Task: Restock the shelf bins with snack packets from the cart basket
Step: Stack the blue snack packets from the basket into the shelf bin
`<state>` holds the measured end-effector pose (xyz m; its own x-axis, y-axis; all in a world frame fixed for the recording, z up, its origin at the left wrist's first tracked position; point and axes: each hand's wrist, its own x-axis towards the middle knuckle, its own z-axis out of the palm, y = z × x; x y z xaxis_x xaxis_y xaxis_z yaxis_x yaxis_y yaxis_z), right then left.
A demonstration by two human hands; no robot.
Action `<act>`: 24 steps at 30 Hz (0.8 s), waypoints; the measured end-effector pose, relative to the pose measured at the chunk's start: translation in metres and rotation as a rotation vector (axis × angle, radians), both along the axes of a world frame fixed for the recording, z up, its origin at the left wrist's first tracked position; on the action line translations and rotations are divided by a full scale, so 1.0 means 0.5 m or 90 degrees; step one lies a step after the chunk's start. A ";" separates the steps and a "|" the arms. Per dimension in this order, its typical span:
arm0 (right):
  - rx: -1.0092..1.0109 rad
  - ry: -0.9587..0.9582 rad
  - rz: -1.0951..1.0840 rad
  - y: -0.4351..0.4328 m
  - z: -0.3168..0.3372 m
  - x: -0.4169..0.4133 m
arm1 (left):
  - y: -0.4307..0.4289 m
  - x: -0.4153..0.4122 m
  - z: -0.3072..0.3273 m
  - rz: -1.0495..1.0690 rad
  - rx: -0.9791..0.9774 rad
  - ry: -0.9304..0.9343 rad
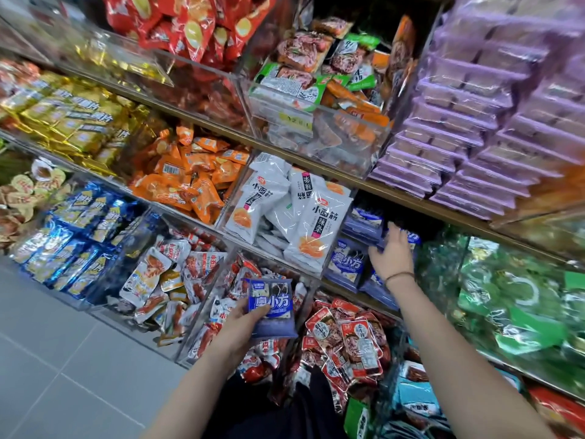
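Snack packet [273, 307], blue-purple with white lettering, lies in the left hand [240, 321]. The thumb is curled over its lower front edge and the remaining fingers grip from underneath, out of sight. It looks light and soft: a small pillow of glossy film that will crumple under pressure and could slide on its slick face. The flat middle between thumb and fingers is probably the best hold, since the sealed end seams give little to grip. A 2nd packet may be stacked below the 1st; the thick lower edge hints at it, but I cannot tell.

Farther off, the right hand [394, 258], with a thin wristband [400, 275] below it, reaches into the shelf bin [346, 267] that holds matching blue-purple packets. Its fingers [395, 232] lie fairly straight over the packets at the back and the thumb spreads toward the front. The back of the hand covers whatever is beneath, so I cannot tell whether these fingers press the stock down or pinch a packet.

White packets [300, 217] fill the bin just left of those fingers, and blurred green packets [506, 296] fill the 1 to their right. The bin's rear sits in dark shadow under the shelf above. The cart basket is nowhere in view.
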<state>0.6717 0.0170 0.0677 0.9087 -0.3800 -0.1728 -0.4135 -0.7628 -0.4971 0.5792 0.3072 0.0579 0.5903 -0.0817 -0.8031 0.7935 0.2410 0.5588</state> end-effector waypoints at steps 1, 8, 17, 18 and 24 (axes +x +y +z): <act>0.051 -0.016 0.013 0.012 -0.002 -0.035 | -0.007 -0.002 0.005 -0.007 0.003 0.001; 0.483 0.188 0.117 0.140 -0.023 -0.264 | -0.069 -0.032 0.022 -0.124 0.067 -0.023; 0.778 0.025 -0.321 0.103 -0.046 -0.329 | -0.084 0.031 0.064 -0.370 0.390 -0.348; 0.757 -0.003 -0.345 0.087 -0.047 -0.329 | -0.081 0.050 0.069 -0.370 0.432 -0.370; 0.703 -0.188 -0.466 0.036 -0.038 -0.261 | -0.093 0.119 0.077 -0.412 0.649 -0.392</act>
